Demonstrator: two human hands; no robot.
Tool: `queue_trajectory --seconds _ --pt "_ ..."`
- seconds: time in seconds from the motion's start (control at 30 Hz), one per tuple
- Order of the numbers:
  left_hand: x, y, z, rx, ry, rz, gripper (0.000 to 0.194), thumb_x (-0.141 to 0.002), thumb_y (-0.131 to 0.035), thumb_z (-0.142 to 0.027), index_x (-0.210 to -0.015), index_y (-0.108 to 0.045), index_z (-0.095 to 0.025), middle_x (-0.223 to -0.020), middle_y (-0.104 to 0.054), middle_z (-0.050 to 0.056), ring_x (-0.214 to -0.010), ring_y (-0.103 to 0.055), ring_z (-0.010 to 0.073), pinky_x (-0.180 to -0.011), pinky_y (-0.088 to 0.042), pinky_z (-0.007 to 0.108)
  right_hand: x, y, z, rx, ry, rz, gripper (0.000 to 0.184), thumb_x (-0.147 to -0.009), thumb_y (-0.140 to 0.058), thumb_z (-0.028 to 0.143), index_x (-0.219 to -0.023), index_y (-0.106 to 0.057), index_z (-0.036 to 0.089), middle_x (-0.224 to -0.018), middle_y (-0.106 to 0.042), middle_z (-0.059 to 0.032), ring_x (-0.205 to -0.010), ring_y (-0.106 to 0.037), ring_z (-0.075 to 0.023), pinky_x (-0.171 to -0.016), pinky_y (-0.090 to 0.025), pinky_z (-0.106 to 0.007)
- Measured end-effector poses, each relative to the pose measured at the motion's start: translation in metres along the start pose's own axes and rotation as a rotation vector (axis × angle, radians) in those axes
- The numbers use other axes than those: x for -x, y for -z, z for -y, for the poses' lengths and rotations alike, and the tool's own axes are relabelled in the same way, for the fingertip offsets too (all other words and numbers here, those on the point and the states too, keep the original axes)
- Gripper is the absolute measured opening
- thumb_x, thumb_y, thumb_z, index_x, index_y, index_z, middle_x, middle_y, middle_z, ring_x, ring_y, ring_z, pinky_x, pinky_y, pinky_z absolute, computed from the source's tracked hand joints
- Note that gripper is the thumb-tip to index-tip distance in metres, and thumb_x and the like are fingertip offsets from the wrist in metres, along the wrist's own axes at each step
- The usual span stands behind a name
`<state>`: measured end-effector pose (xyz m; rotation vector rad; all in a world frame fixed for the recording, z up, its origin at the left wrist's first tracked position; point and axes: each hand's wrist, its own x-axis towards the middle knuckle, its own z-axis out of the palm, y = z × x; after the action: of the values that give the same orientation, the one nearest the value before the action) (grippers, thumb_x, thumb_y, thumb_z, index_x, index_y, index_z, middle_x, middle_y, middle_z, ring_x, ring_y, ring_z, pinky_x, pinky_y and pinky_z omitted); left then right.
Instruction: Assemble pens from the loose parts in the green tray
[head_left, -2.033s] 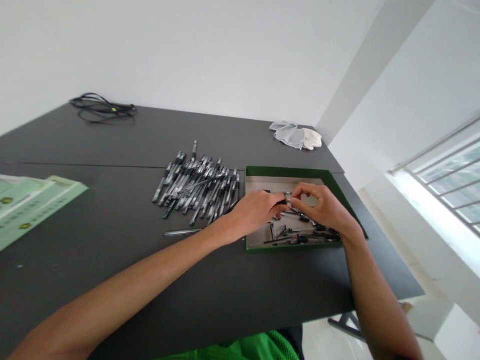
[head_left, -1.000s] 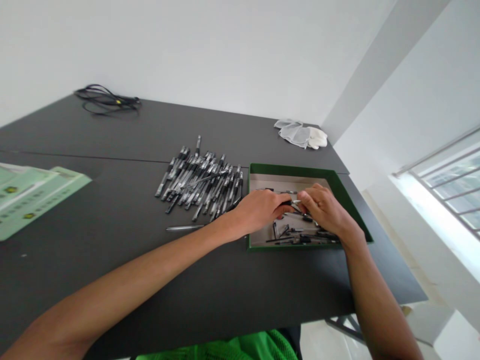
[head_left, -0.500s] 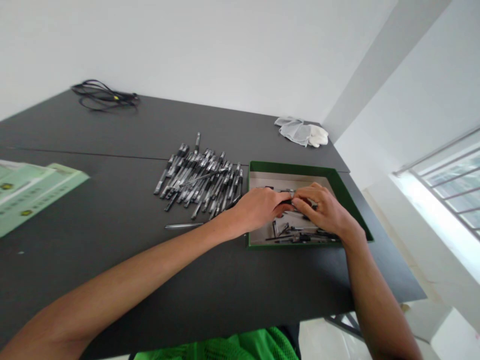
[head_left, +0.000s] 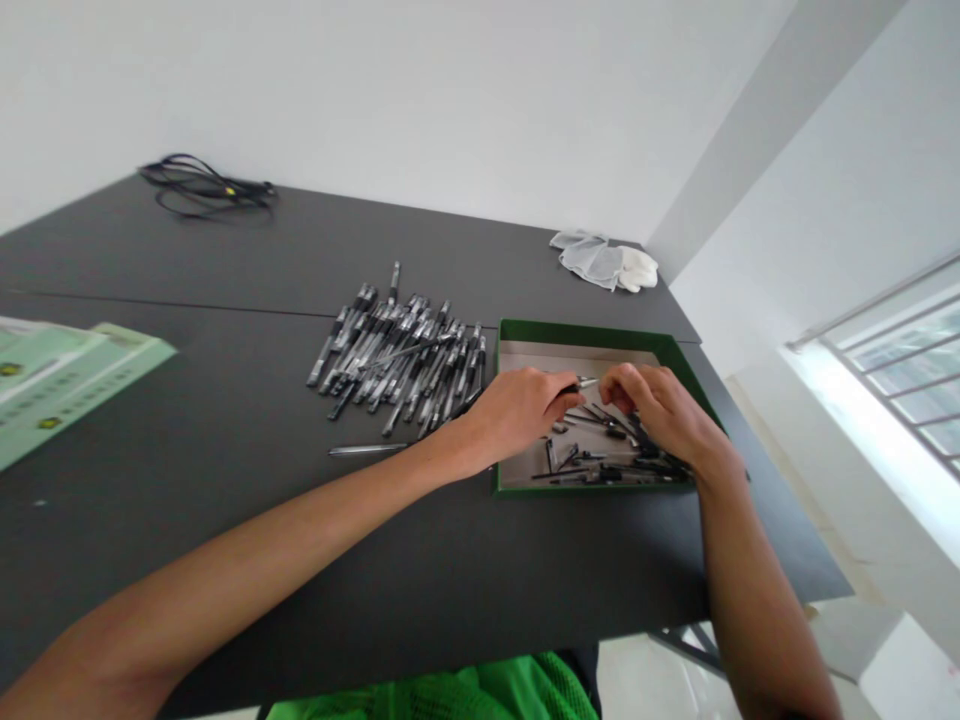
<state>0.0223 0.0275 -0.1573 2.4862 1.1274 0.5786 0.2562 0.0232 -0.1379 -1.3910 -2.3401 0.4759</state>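
Observation:
My left hand [head_left: 529, 410] is closed around a pen [head_left: 585, 383]; its pale pointed end sticks out past the fingertips, while the rest is hidden in the hand. Just right of that tip, my right hand [head_left: 664, 408] has its fingers curled together, and whatever they may hold is hidden. Both hands hover over a shallow green box [head_left: 585, 332] with a pale inside. Loose black pen parts [head_left: 607, 470], thin rods and small caps among them, lie in its near half. Left of the box, a heap of clear pens with black ends [head_left: 405, 360] covers the dark table.
One pen [head_left: 367, 450] lies apart, in front of the heap. Green printed packets [head_left: 75, 385] are at the left, a coiled black cable [head_left: 202, 188] at the back left. White gloves [head_left: 607, 263] rest near the wall, behind the box. The dark table [head_left: 420, 570] ends at the right by a window.
My hands have come apart: the right one has moved slightly right, baring a pale pen tip in the left. More of the dark parts inside the box show between them.

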Motion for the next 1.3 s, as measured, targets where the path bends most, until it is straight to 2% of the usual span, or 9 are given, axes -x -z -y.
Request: queue_trajectory --seconds 0.1,0.23,0.33,0.5,0.73,0.93,1.03,1.13,1.3 --pt "-0.001 0.0 -0.001 0.002 0.034 0.005 0.04 -0.109 -0.04 -0.044 -0.1 -0.068 -0.017 -0.08 -0.074 0.007 -0.069 -0.068 0.0183 -0.059 -0.037 0.026 0.0 -0.006 -0.026 0.194 -0.13 -0.01 0.03 -0.103 -0.047 0.037 -0.09 -0.068 0.02 -0.081 -0.069 -0.0056 -0.075 -0.063 -0.0203 -0.069 -0.04 -0.032" --pt "-0.002 -0.002 -0.001 -0.004 0.053 0.019 0.038 -0.109 -0.04 -0.042 -0.099 -0.067 -0.016 -0.08 -0.073 0.007 -0.067 -0.067 0.0169 -0.06 -0.037 0.025 0.001 -0.018 -0.049 0.29 -0.211 0.233 0.016 -0.094 -0.061 0.027 -0.101 -0.074 0.02 -0.094 -0.075 -0.0082 -0.083 -0.067 -0.0211 -0.074 -0.043 -0.03" --pt "-0.002 -0.002 -0.001 -0.005 0.048 0.024 0.038 -0.109 -0.04 -0.041 -0.098 -0.066 -0.015 -0.08 -0.073 0.007 -0.066 -0.066 0.0162 -0.06 -0.036 0.025 0.002 -0.022 -0.049 0.267 -0.253 0.355 0.021 -0.091 -0.065 0.026 -0.11 -0.073 0.021 -0.092 -0.076 -0.0051 -0.081 -0.068 -0.0198 -0.074 -0.044 -0.029" --pt "-0.001 -0.002 -0.001 -0.009 0.034 0.016 0.037 -0.109 -0.041 -0.041 -0.099 -0.067 -0.016 -0.079 -0.073 0.006 -0.066 -0.066 0.0159 -0.059 -0.036 0.025 0.002 -0.022 -0.038 0.278 -0.3 0.432 0.022 -0.089 -0.068 0.028 -0.11 -0.072 0.02 -0.087 -0.076 -0.0039 -0.079 -0.068 -0.02 -0.069 -0.042 -0.029" --pt "-0.001 -0.003 0.0 0.012 0.029 0.001 0.036 -0.109 -0.041 -0.04 -0.095 -0.065 -0.016 -0.075 -0.072 0.005 -0.064 -0.065 0.0157 -0.06 -0.038 0.026 0.002 -0.022 -0.025 0.272 -0.241 0.408 0.014 -0.094 -0.059 0.027 -0.097 -0.07 0.02 -0.091 -0.077 -0.0061 -0.082 -0.069 -0.0211 -0.071 -0.041 -0.029" --pt "-0.002 -0.007 0.004 0.136 0.042 -0.083 0.032 -0.11 -0.035 -0.031 -0.099 -0.06 -0.015 -0.079 -0.073 0.005 -0.067 -0.067 0.0143 -0.065 -0.045 0.025 0.001 -0.022 -0.022 0.312 -0.22 0.36 0.015 -0.098 -0.055 0.029 -0.102 -0.068 0.022 -0.092 -0.075 -0.0061 -0.085 -0.069 -0.0233 -0.076 -0.045 -0.032" --pt "-0.002 -0.008 0.005 0.182 0.062 -0.095 0.031 -0.11 -0.03 -0.029 -0.105 -0.058 -0.015 -0.084 -0.075 0.004 -0.062 -0.065 0.0118 -0.063 -0.046 0.024 0.002 -0.022 -0.025 0.349 -0.198 0.256 0.023 -0.098 -0.055 0.031 -0.116 -0.065 0.02 -0.109 -0.073 -0.0106 -0.102 -0.069 -0.0265 -0.089 -0.048 -0.036" --pt "-0.002 -0.007 0.004 0.175 0.074 -0.081 0.031 -0.11 -0.029 -0.028 -0.106 -0.057 -0.016 -0.085 -0.076 0.004 -0.06 -0.065 0.0113 -0.062 -0.046 0.023 0.004 -0.023 -0.033 0.417 -0.24 0.212 0.033 -0.098 -0.056 0.031 -0.127 -0.062 0.017 -0.125 -0.067 -0.0167 -0.119 -0.064 -0.0314 -0.101 -0.047 -0.041" --pt "-0.002 -0.006 0.003 0.085 0.049 -0.065 0.032 -0.11 -0.032 -0.031 -0.103 -0.058 -0.015 -0.081 -0.075 0.005 -0.068 -0.069 0.015 -0.067 -0.048 0.026 0.01 -0.022 -0.053 0.431 -0.365 0.284 0.031 -0.097 -0.057 0.028 -0.125 -0.065 0.017 -0.121 -0.068 -0.0171 -0.111 -0.068 -0.0292 -0.1 -0.049 -0.04"
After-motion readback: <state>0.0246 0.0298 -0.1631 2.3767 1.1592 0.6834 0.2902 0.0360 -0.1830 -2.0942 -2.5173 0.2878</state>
